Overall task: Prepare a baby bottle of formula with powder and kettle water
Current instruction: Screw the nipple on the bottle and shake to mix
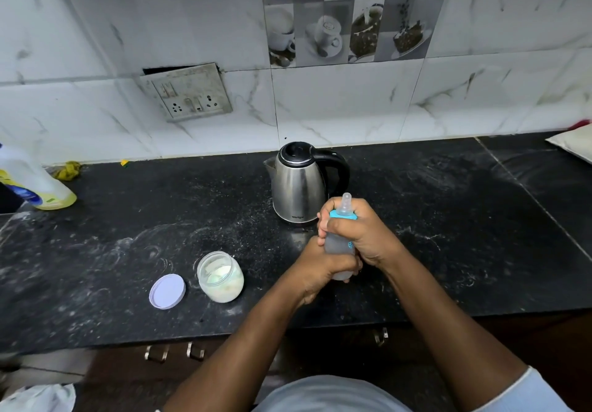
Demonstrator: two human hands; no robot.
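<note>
Translucent plastic with a blue collar (344,215) and a clear teat (346,202), the baby bottle (340,245) stands nearly upright between both hands, over the black stone counter (128,219). The right hand (360,230) wraps the upper body just under the collar; the left hand (322,267) curls round the lower end, so only a strip of the bottle shows between them. Whether its base touches the counter cannot be told.

Just behind the hands stands one steel kettle (298,187), lid down, black handle to the right; the right hand's knuckles overlap its lower edge in view. To the left, apart from the hands, sits one open jar (220,280) of pale powder, with its one white lid (167,291) lying flat beside it.

Farther off, a yellow bottle (37,184) and a yellow cloth (69,169) sit at the counter's left end. A switch plate (189,92) hangs on the marble tiles. Three drawer handles (195,350) show below the counter edge.
</note>
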